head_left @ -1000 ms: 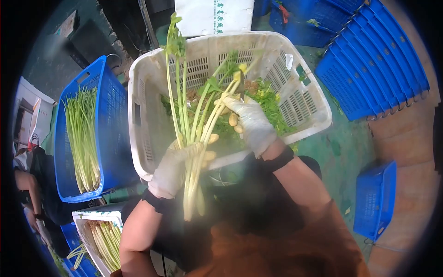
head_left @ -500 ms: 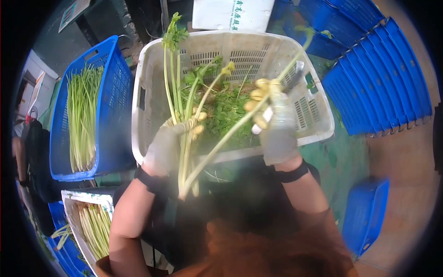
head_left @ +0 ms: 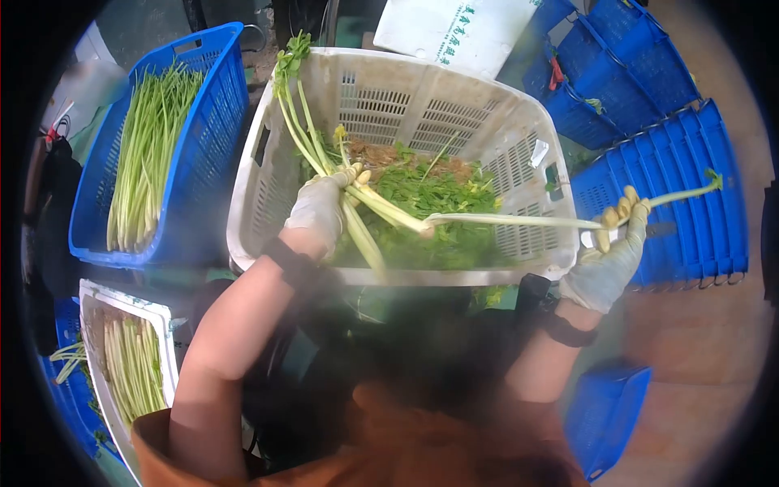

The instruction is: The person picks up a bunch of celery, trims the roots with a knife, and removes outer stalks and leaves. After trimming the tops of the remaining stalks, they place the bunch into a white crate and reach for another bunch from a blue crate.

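Wearing a pale glove with yellowish fingertips, my left hand (head_left: pixel 318 209) is closed round a bunch of celery (head_left: pixel 381 207) over the white crate (head_left: pixel 416 101). Leafy tops rise past the fist, and the pale root end points right. My right hand (head_left: pixel 607 264), gloved the same way, grips a single celery stalk (head_left: pixel 519 219) beyond the crate's right rim. That stalk stretches almost level from the bunch's root end to the right hand, its small leafy tip sticking out further right. A small white object shows at the right fingers. Loose green leaves (head_left: pixel 442 191) lie inside the crate.
On the left stands a blue crate (head_left: pixel 223 105) of long green stalks (head_left: pixel 154 154). Below it, a white foam box (head_left: pixel 166 325) holds pale stalks (head_left: pixel 134 365). Stacked blue crates (head_left: pixel 673 195) are at right, another blue crate (head_left: pixel 604 422) lower right. A white foam box (head_left: pixel 454 32) sits behind.
My right hand has swung outward and down to the right, drawing one stalk away from the bunch at its root end. My left hand has turned the bunch's root end rightward over the crate.
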Available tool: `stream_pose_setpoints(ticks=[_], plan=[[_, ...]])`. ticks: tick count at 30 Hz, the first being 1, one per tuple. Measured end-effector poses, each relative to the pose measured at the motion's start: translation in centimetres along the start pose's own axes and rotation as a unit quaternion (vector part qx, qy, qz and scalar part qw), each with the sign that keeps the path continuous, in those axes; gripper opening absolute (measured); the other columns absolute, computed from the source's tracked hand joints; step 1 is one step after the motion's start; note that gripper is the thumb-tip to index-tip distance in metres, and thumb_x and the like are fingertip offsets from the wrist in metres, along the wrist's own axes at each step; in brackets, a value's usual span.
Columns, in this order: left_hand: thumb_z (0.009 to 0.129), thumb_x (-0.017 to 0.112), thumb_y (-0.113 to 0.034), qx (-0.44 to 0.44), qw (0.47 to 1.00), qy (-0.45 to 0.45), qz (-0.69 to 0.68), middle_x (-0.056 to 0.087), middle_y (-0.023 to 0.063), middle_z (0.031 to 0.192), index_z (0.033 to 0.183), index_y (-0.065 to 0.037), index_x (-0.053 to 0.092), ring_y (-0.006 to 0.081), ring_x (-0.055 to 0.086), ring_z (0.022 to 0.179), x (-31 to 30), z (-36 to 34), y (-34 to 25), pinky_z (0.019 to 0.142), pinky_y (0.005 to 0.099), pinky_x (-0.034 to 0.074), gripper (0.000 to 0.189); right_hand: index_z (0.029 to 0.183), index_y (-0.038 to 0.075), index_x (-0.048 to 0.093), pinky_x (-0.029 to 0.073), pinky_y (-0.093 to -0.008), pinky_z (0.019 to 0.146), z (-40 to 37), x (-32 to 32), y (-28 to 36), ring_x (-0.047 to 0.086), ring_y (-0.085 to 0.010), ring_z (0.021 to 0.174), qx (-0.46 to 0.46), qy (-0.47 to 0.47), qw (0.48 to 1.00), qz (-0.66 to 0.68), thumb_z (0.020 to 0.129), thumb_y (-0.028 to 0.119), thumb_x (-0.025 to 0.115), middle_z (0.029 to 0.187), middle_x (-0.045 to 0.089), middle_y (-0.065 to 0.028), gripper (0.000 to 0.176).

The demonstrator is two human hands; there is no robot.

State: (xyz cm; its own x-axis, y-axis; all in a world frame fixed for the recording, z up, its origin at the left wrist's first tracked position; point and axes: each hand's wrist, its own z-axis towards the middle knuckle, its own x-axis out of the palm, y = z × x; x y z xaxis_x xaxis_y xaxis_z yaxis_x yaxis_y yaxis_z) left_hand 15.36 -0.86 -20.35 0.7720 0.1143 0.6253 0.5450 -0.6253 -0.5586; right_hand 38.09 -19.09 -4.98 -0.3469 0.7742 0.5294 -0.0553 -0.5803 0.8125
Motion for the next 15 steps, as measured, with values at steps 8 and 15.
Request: stream_pose_setpoints(ticks=[8,15], plan=[[0.096,0.052,-0.001,-0.015,1.0,-0.01,0.011,0.066,0.017,0.11,0.118,0.007,0.054,0.028,0.068,0.097,2.4,0.8,2.0,0.081,0.0361,0.061,0.024,0.107,-0.002,0.062,0.033,-0.0158,0.046,1.2,-1.9,3.5,0.047,-0.0037,0.062,-0.08,-0.041,0.993,-0.076,0.098,0.024,0.061,0.086,0.059,-0.0015,0.028],[0.095,0.054,0.001,-0.008,1.0,0.002,0.007,0.065,0.0184,0.109,0.115,0.01,0.053,0.0281,0.069,0.097,4.0,-0.5,2.2,0.08,0.0328,0.061,0.022,0.107,-0.001,0.062,0.03,-0.0163,0.037,1.2,-2.2,5.5,0.049,-0.0039,0.054,-0.143,-0.058,0.986,-0.06,0.096,0.022,0.064,0.081,0.061,-0.0014,0.026]])
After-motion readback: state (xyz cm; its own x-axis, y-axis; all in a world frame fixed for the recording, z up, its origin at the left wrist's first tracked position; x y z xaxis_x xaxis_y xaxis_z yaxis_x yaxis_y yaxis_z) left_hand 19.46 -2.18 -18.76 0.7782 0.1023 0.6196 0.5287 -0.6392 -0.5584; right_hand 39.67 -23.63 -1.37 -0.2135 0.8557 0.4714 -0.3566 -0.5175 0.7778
